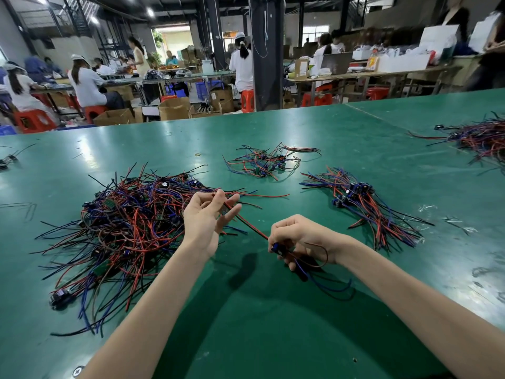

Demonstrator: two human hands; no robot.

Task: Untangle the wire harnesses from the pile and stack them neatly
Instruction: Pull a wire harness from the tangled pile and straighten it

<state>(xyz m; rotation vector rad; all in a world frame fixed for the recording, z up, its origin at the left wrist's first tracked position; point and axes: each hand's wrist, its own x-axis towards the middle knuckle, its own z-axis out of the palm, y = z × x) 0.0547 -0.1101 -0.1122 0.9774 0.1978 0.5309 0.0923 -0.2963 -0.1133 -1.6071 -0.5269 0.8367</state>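
Two hands (203,217) (300,239) holding one harness (247,224), four wire piles (128,231) (262,161) (366,206) (481,138)

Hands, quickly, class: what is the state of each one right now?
Left hand: pinching the red wire.
Right hand: curled round the blue connector at that wire's other end.

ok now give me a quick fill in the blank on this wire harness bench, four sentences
1. The tangled pile lies to the ____ of the left hand.
2. The right hand grips the ____ component end of the harness, whose wire the left hand pinches.
3. The neat stack lies to the ____ of the right hand.
4. The table top is ____.

Missing words: left; blue; right; green.
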